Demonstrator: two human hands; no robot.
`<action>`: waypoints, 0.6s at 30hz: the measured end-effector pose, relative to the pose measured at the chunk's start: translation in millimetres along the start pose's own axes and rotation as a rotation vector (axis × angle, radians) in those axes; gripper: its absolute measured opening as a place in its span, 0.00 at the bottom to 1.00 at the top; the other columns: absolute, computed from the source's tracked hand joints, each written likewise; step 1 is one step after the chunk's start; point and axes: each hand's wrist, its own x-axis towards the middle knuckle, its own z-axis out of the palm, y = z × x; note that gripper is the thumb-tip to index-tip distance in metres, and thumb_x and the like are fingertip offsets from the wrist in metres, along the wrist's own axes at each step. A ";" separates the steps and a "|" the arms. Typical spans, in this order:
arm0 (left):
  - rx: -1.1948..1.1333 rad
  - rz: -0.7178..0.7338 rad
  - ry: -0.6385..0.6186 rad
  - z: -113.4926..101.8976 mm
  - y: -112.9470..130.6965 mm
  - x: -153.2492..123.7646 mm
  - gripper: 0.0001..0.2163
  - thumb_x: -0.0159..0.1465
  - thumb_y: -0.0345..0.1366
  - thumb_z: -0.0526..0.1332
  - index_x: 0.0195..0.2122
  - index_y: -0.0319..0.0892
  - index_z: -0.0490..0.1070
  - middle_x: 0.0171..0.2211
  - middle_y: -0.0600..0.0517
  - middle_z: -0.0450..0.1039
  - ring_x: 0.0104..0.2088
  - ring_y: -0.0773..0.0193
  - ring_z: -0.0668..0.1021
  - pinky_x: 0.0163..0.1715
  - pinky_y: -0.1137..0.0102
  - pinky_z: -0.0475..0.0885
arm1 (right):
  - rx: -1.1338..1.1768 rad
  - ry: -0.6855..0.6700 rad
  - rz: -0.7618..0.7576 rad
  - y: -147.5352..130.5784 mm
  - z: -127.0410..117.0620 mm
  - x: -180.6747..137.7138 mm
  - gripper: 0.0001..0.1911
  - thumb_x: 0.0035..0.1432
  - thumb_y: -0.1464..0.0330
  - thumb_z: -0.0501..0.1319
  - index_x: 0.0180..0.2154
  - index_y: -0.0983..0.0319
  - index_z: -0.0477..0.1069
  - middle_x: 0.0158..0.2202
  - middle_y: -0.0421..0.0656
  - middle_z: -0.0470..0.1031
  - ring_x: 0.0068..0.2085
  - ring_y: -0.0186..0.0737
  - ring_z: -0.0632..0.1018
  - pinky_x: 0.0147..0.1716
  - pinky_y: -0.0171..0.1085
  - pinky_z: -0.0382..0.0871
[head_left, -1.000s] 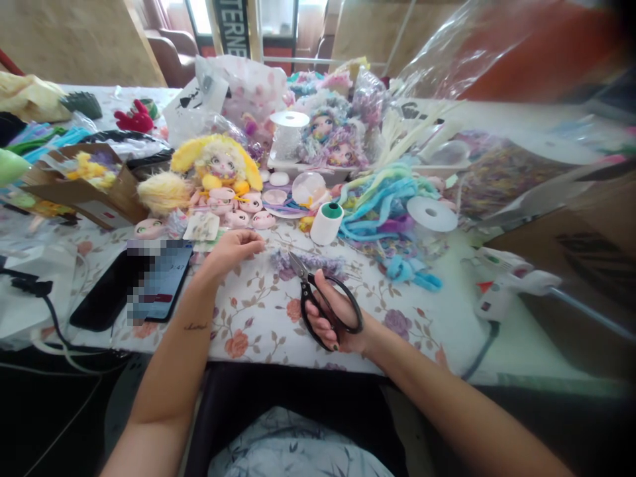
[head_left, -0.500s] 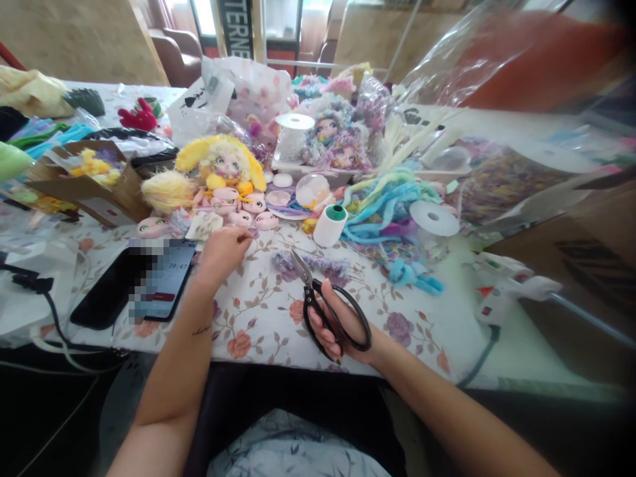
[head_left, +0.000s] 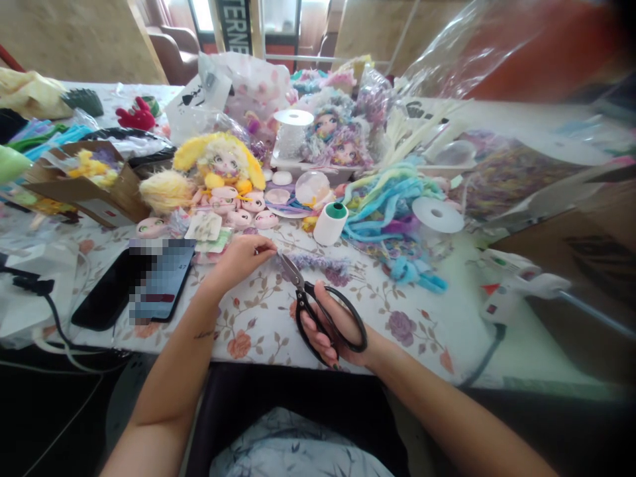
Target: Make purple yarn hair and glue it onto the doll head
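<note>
Right hand: the right hand [head_left: 334, 326] is closed through the black loops of the scissors [head_left: 299, 289], fingers wrapped round the handles
Scissors: low over the floral tablecloth [head_left: 258, 321], blades nearly together, tips pointing up-left, just beside the left fingertips
Left hand: the left hand [head_left: 239, 260] rests on the cloth with thumb and fingers pinched tight; what they nip is too small to tell
Purple fuzzy strand: the purple fuzzy strand [head_left: 322, 263] lies on the cloth just right of the blades
Nearby: phone [head_left: 106, 291] left of the left wrist; white thread spool [head_left: 328, 225] and pink doll faces [head_left: 243, 202] behind the hands
</note>
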 end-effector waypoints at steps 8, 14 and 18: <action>-0.071 -0.046 -0.033 -0.4 -0.4 0.3 0.10 0.62 0.40 0.59 0.32 0.39 0.76 0.29 0.51 0.78 0.30 0.64 0.75 0.31 0.72 0.68 | -0.004 -0.018 0.028 -1.1 2.6 3.3 0.38 0.60 0.36 0.37 0.24 0.61 0.60 0.12 0.33 0.58 0.11 0.28 0.60 0.09 0.27 0.58; -0.179 -0.044 -0.054 0.0 -1.7 -1.4 0.09 0.61 0.40 0.61 0.36 0.40 0.74 0.33 0.50 0.77 0.33 0.63 0.76 0.33 0.70 0.69 | 0.001 -0.007 0.029 -1.2 6.7 3.6 0.38 0.61 0.37 0.36 0.23 0.61 0.61 0.11 0.33 0.57 0.10 0.28 0.60 0.09 0.27 0.58; -0.213 -0.047 -0.068 -0.9 -1.6 -2.4 0.12 0.59 0.39 0.64 0.43 0.41 0.74 0.34 0.50 0.77 0.35 0.63 0.77 0.34 0.70 0.70 | 0.009 0.011 0.041 -1.3 8.1 2.5 0.38 0.60 0.36 0.37 0.23 0.61 0.60 0.12 0.33 0.58 0.10 0.28 0.60 0.09 0.27 0.59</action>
